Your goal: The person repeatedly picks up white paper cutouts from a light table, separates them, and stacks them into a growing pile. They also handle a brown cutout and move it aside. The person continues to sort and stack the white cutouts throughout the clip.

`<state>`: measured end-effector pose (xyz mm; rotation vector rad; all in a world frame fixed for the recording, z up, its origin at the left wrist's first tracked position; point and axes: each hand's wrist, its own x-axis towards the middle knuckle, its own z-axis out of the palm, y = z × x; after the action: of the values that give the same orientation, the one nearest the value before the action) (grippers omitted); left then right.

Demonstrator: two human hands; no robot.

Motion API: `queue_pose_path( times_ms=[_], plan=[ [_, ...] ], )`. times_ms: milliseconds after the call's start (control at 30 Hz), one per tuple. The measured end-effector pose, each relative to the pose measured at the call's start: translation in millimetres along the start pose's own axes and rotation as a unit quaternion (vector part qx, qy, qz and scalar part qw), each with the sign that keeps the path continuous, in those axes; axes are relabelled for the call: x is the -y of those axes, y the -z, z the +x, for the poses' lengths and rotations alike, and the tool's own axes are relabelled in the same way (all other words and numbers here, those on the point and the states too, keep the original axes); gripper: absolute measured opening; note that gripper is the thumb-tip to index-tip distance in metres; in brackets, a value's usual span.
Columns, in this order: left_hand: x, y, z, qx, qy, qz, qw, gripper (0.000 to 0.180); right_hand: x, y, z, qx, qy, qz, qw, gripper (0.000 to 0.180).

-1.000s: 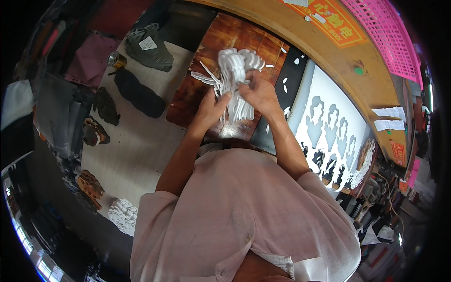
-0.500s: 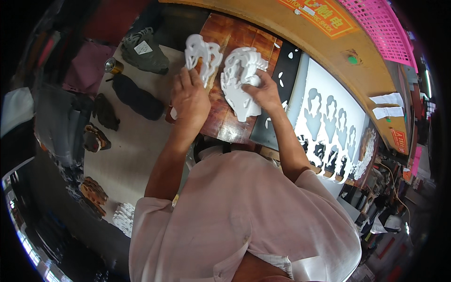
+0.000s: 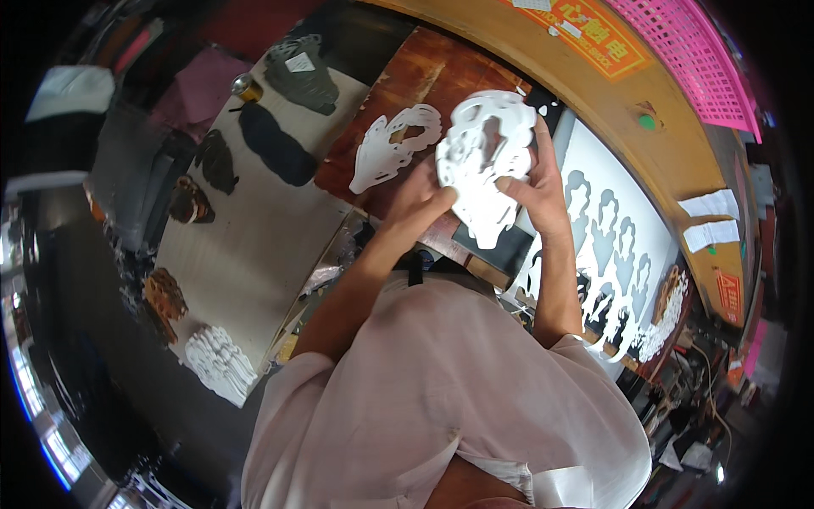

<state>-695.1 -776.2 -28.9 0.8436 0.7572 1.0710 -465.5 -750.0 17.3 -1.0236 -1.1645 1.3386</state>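
Both of my hands hold up a stack of white cut-out shoe pieces (image 3: 476, 161) over the brown wooden board (image 3: 424, 76). My right hand (image 3: 536, 191) grips its right edge. My left hand (image 3: 417, 202) pinches its lower left edge. A single white cut-out piece (image 3: 390, 151) lies flat on the board just left of my left hand.
A white sheet with rows of cut-out holes (image 3: 615, 246) lies to the right. On the pale table (image 3: 254, 246) at left lie dark shoe pieces (image 3: 275, 153), brown pieces (image 3: 165, 297) and a stack of white pieces (image 3: 219, 365). A pink mesh basket (image 3: 704, 59) hangs at top right.
My left hand laid one white cut-out on the board and came back to the stack. The stack was first held together, then split in two, and the rest is now in both hands.
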Motion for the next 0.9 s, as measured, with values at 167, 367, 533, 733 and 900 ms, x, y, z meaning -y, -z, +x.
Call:
queue_pose_path(
  times_ms=[167,367,533,733,900],
  plan=[
    [-4.1,-21.2,-5.9,-0.031,-0.138,0.044,0.989,0.073,-0.1,-8.3,-17.3,0.075,0.079,0.016,0.994,0.138],
    [52.6,8.4,-10.6,-0.114,-0.178,0.267,0.940,0.099,-68.4,-2.9,-27.7,0.142,-0.106,-0.114,0.978,0.082],
    [50.3,15.7,-18.3,-0.157,-0.125,0.326,0.924,0.091,-89.1,-20.6,-41.0,0.087,-0.080,-0.067,0.991,0.045],
    [28.8,30.4,-140.3,-0.155,-0.003,-0.019,0.988,0.051,-98.4,-98.2,-83.8,0.102,-0.308,0.157,0.933,0.046],
    [47.1,35.0,-261.5,-0.373,-0.042,-0.035,0.926,0.059,-134.0,-199.8,-136.0,0.201,-0.393,0.064,0.895,0.052]
  ],
)
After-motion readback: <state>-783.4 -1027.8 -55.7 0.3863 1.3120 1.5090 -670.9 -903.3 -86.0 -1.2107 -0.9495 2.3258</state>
